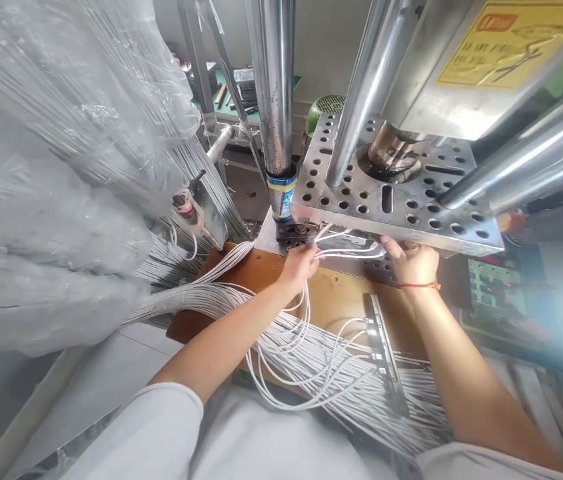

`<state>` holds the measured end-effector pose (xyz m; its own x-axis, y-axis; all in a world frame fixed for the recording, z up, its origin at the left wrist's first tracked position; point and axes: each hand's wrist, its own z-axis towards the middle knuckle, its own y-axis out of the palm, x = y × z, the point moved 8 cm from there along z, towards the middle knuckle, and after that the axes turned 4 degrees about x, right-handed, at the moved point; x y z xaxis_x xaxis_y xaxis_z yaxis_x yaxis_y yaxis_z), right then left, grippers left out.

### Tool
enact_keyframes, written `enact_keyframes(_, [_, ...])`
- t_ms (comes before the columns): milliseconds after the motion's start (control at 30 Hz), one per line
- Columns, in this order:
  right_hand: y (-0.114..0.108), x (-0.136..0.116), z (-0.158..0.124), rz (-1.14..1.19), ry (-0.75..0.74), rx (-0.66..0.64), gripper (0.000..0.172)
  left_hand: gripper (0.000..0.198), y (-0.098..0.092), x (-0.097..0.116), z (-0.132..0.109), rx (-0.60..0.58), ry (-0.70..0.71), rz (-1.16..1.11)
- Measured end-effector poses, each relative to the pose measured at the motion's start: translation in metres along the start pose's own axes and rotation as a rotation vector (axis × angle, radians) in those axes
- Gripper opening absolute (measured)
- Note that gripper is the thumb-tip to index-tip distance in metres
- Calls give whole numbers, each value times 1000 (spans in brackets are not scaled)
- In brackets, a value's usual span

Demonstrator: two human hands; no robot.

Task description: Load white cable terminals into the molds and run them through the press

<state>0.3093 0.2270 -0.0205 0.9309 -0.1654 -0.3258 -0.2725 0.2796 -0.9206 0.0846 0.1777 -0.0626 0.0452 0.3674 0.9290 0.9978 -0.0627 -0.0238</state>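
My left hand is closed around a few white cables, which run right toward my other hand. My right hand, with a red cord at the wrist, is under the front edge of a perforated steel plate. Its fingers are curled; what they hold is hidden. Between the hands, beneath the plate, lies a metal mould part. Nearer to me, a slotted metal bar has several cable ends set along it. It rests over a thick bundle of white cables.
Shiny steel columns rise around the plate. A blue-and-yellow can or wrap surrounds one column's foot. Plastic-wrapped cable bundles hang at left. A brown board lies before the press. A button panel is at right.
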Motion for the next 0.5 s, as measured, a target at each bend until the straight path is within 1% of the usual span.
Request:
enact_keyframes(33, [-4, -3, -4, 12, -2, 19, 54, 36, -1, 1, -2, 1, 22, 4])
enact_keyframes(67, [-7, -4, -6, 24, 7, 37, 54, 36, 1, 4, -8, -23, 89, 42])
enact_keyframes(100, [-8, -4, -7, 35, 23, 44, 54, 34, 8, 9, -17, -73, 175, 95])
enact_keyframes(167, [-11, 1, -7, 40, 76, 49, 53, 30, 26, 18, -43, -218, 355, 207])
enact_keyframes(200, [-13, 4, -9, 49, 92, 45, 53, 28, 33, 21, -57, -286, 415, 234])
enact_keyframes(233, [-14, 8, -12, 58, 101, 35, 52, 28, 36, 22, -68, -325, 432, 214])
enact_keyframes(267, [-15, 14, -17, 68, 108, 13, 52, 28, 32, 23, -73, -317, 410, 140])
enact_keyframes(300, [-15, 21, -24, 78, 117, -14, 52, 27, 22, 21, -74, -262, 359, 18])
enact_keyframes(333, [-16, 29, -33, 86, 125, -42, 52, 26, 7, 17, -70, -171, 289, -142])
enact_keyframes(367, [-17, 37, -44, 93, 130, -67, 53, 25, -12, 10, -65, -57, 205, -322])
enact_keyframes(433, [-17, 55, -68, 91, 138, -107, 53, 23, -44, -13, -54, 149, 3, -652])
enact_keyframes(467, [-15, 64, -79, 81, 148, -132, 54, 23, -56, -23, -48, 212, -98, -764])
enact_keyframes(500, [-14, 72, -88, 64, 158, -152, 54, 23, -65, -29, -42, 250, -179, -832])
